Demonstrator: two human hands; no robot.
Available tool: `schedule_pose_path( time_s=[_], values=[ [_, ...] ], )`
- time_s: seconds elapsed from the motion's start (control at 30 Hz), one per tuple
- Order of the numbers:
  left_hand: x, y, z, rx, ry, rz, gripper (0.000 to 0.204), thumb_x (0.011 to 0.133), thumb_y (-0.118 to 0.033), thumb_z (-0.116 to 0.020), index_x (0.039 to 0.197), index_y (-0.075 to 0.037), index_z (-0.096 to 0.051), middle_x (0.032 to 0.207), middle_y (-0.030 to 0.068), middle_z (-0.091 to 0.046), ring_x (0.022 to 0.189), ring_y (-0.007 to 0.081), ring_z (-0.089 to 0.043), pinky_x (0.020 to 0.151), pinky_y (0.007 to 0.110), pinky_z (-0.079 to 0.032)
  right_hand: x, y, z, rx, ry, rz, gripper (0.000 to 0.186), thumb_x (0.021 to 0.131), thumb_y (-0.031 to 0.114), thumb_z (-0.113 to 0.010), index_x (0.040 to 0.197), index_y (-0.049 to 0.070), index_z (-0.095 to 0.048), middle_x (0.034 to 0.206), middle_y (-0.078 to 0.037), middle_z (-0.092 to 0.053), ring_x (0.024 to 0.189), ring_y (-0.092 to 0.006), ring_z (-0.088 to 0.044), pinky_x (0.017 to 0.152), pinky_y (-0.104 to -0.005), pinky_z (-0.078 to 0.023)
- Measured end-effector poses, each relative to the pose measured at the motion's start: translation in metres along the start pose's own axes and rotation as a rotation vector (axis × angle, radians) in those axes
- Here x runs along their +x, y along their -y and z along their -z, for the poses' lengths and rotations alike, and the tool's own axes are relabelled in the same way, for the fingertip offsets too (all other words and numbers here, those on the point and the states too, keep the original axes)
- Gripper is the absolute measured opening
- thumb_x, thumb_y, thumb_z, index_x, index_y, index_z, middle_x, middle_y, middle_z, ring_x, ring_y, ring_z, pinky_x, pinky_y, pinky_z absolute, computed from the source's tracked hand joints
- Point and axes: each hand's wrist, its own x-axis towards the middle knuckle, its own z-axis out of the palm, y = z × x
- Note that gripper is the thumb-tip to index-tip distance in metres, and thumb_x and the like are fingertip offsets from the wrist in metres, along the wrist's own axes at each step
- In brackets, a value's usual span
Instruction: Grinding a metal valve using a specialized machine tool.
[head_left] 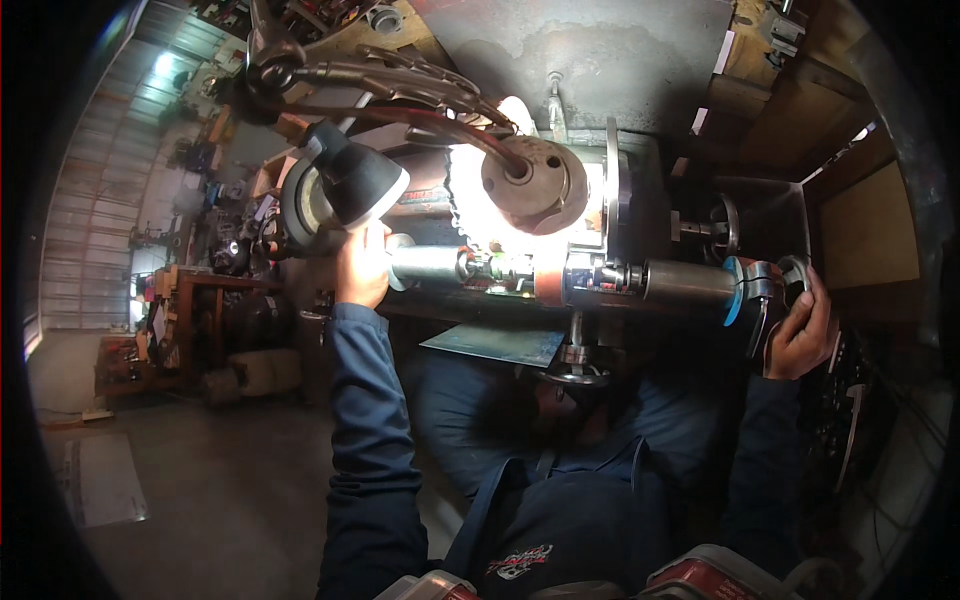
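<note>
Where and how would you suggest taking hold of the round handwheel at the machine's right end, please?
I'd grip the handwheel by its outer rim, coming from the right: its round edge stands clear beyond the blue disc, and the right hand meets it at the lower right.

We are looking at a smooth grey metal cylinder (432,264) that is lying nearly level toward the left, with a wider, pale round flange (401,262) standing upright at its outer end. Toward the right we are seeing a metal handwheel (795,268) with a rounded rim, which is standing on edge, partly hidden. It is sitting just beyond a second grey cylinder (688,283), which is tilting slightly and running roughly in line with the first, well apart from it. A bright blue ring (735,291) is bordering this second cylinder's outer end.
</note>
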Motion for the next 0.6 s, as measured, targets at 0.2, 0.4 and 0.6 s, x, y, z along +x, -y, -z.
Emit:
schedule_pose_path(
  time_s=[0.2,0.4,0.6],
  values=[
    [0.002,0.002,-0.003,0.029,-0.014,-0.032,0.027,0.099,-0.021,-0.048,0.089,0.001,-0.059,0.076,0.0107,-0.06,0.069,0.0175,-0.057,0.067,0.033,-0.047,-0.042,-0.03,-0.039,0.064,-0.482,0.242,0.032,0.103,0.018,-0.042,0.118,-0.004,-0.059,0.109,-0.019,-0.068,0.083,-0.0305,-0.066,0.075,-0.0383,-0.049],
    [-0.001,0.004,-0.001,0.067,0.028,0.043,0.018,0.096,-0.015,-0.048,0.091,-0.002,-0.059,0.088,0.0152,-0.062,0.08,0.0309,-0.061,0.073,0.038,-0.048,-0.014,-0.002,-0.006,0.015,-0.174,0.125,0.03,0.101,0.018,-0.045,0.118,0.001,-0.063,0.105,-0.016,-0.069,0.08,-0.0305,-0.066,0.071,-0.0368,-0.05],
    [-0.002,0.003,0.0,0.032,0.001,0.039,0.015,0.095,-0.014,-0.052,0.091,-0.002,-0.059,0.087,0.0156,-0.062,0.079,0.0305,-0.061,0.073,0.038,-0.048,0.009,-0.003,0.006,0.011,0.073,0.027,0.026,0.1,0.02,-0.049,0.115,0.014,-0.069,0.104,-0.009,-0.072,0.081,-0.0284,-0.068,0.069,-0.0364,-0.05]
  ],
)
